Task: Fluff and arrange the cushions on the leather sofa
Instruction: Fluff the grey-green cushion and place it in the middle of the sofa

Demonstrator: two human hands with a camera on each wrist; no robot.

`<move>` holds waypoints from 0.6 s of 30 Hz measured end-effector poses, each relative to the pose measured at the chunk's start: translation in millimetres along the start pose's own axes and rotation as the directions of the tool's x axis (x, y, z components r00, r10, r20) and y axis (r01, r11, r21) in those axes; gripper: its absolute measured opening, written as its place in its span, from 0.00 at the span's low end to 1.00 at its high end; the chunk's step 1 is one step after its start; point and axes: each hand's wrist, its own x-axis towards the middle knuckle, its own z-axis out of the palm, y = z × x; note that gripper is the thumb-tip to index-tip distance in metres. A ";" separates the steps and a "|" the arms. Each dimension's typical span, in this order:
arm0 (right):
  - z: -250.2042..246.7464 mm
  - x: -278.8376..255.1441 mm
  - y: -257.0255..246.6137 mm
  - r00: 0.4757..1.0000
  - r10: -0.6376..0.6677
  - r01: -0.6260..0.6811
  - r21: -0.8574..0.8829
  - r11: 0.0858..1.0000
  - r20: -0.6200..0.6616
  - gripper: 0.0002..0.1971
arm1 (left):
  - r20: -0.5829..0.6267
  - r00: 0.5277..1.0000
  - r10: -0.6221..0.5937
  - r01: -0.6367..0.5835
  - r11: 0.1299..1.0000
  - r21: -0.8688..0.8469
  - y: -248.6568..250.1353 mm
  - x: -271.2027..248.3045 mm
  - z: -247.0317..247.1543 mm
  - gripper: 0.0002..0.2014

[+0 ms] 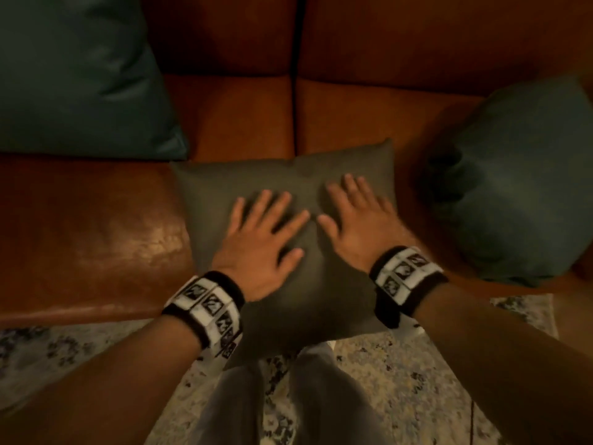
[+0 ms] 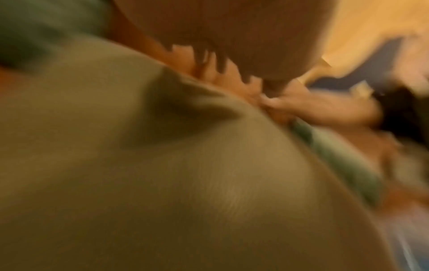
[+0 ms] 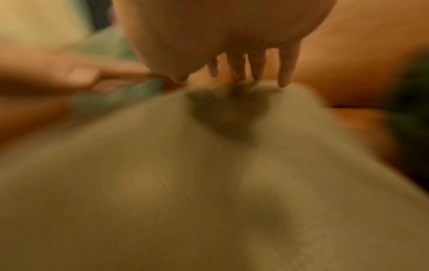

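left hand [image 1: 261,239] flat, fingers spread | right hand [image 1: 354,220] likewise | both seemingly pressing olive cushion [image 1: 221,184]

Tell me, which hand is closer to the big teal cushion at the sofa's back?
Left. The left hand lies flat on the grey cushion, on the teal cushion's side; the right hand lies farther away.

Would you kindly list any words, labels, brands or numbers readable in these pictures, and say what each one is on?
None can be read.
Left wristband: black-and-white square patterns, no letters.
Right wristband: the same patterns, no letters.
Grey cushion, teal cushions, sofa: no print visible.
Wrist views: too blurred.
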 end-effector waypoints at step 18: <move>2.4 123.0 33.6 0.924 -0.141 0.165 -0.037 0.986 0.357 0.35 | 0.374 0.790 -0.486 0.491 0.866 0.088 -82.0 109.9 10.6 0.31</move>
